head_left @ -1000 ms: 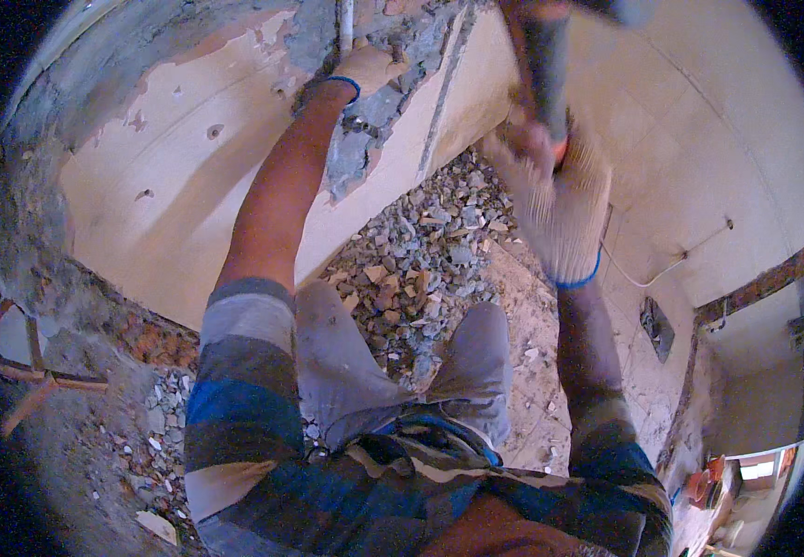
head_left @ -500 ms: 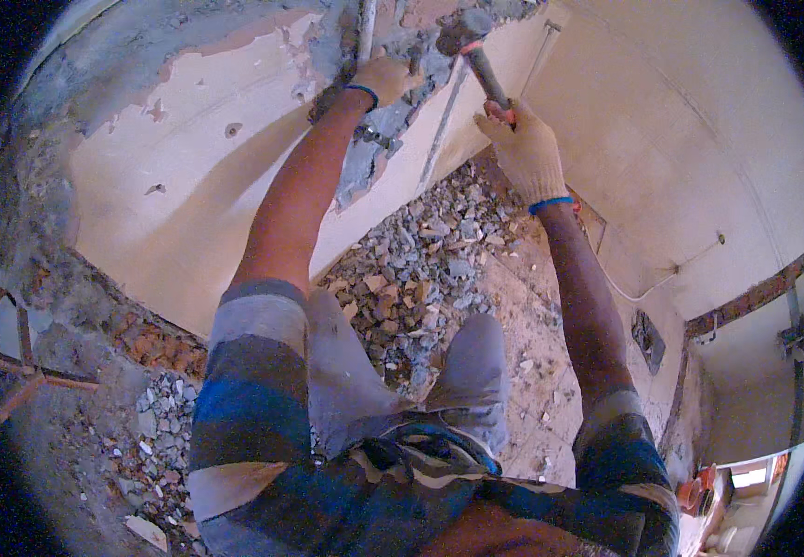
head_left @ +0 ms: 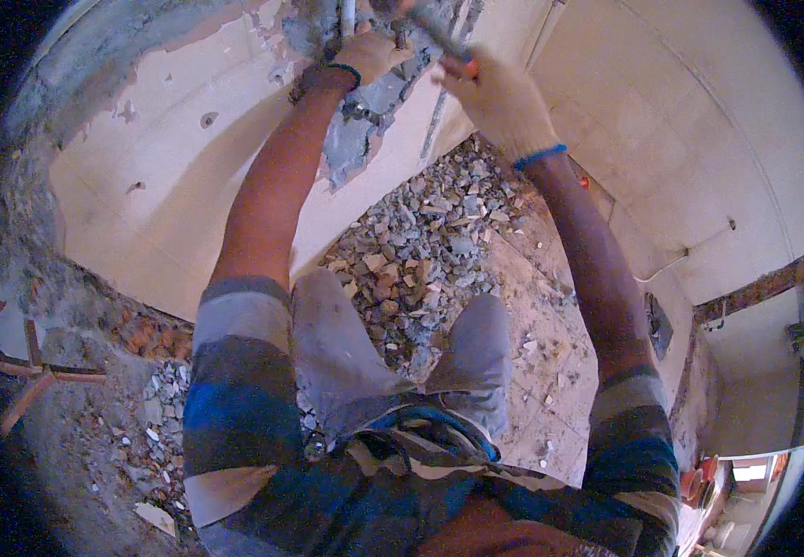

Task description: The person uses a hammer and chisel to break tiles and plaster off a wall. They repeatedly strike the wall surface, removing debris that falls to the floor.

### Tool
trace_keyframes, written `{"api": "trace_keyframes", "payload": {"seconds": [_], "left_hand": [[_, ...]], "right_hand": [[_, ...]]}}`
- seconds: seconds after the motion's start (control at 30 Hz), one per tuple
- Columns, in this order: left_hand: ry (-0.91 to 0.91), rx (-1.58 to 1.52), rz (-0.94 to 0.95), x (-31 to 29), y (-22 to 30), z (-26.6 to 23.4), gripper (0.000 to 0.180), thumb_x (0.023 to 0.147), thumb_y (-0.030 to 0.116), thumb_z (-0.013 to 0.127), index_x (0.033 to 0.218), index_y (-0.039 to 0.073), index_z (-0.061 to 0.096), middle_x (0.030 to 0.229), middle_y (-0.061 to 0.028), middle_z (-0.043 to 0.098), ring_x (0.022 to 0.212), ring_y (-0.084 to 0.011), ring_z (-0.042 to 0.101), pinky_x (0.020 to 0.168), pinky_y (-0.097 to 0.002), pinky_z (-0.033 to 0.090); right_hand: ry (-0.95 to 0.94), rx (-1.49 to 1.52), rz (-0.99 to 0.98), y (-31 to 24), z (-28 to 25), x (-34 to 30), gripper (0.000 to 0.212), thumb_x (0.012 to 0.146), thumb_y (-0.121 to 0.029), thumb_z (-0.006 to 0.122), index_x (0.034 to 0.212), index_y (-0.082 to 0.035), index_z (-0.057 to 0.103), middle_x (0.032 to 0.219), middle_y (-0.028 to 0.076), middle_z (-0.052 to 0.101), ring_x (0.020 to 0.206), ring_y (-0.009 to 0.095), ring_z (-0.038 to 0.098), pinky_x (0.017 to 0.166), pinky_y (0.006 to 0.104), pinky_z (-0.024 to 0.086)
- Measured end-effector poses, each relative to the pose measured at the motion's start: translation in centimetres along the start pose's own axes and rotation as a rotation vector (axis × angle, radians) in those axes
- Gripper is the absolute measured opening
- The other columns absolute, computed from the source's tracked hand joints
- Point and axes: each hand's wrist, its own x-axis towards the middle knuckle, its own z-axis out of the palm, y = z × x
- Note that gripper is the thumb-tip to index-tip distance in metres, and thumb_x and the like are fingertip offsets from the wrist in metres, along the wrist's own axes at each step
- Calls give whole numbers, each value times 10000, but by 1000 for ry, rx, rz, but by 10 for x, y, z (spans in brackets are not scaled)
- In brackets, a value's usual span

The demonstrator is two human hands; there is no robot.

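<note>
My left hand point(head_left: 370, 54), in a pale knit glove with a dark cuff, is closed against the broken upper part of the wall. A short dark rod end, seemingly of a chisel point(head_left: 403, 40), sticks out by its fingers; the rest is hidden. My right hand point(head_left: 502, 104), in a like glove with a blue cuff, grips a hammer point(head_left: 437, 32) with a dark shaft and some red at the grip. The hammer's head lies near the top edge, close to the chisel and a little blurred. A pale pipe point(head_left: 348, 17) runs down to my left hand.
Tiles point(head_left: 165, 167) cover the wall around the bared grey patch, where a metal fitting point(head_left: 362, 112) protrudes. Broken rubble point(head_left: 421, 232) is heaped at the wall's foot, between and beyond my knees. A rusty metal frame point(head_left: 35, 371) stands at the far left.
My right hand has swung the hammer up and to the left, toward my left hand. The whole view has shifted slightly; my left hand keeps its place at the wall.
</note>
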Motion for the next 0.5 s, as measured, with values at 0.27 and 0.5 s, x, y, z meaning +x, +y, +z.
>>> {"api": "trace_keyframes", "payload": {"seconds": [0.27,0.5], "left_hand": [[139,-95,-8,3,-7,11,269,1098,329,419,1250,267,632,919,-120,754,942,-359,741,1085,-602,411],[116,-133,-11,-3,1,10,243,1082,289,392,1176,245,612,871,-124,740,866,-365,739,1099,-564,411]], "right_hand": [[-71,122,76,16,-19,-25,339,982,-336,762,1033,-22,644,1152,135,810,964,311,784,815,423,594],[564,569,-230,-43,-80,1,369,966,-175,826,1193,49,640,847,89,686,775,95,633,690,297,541]]}}
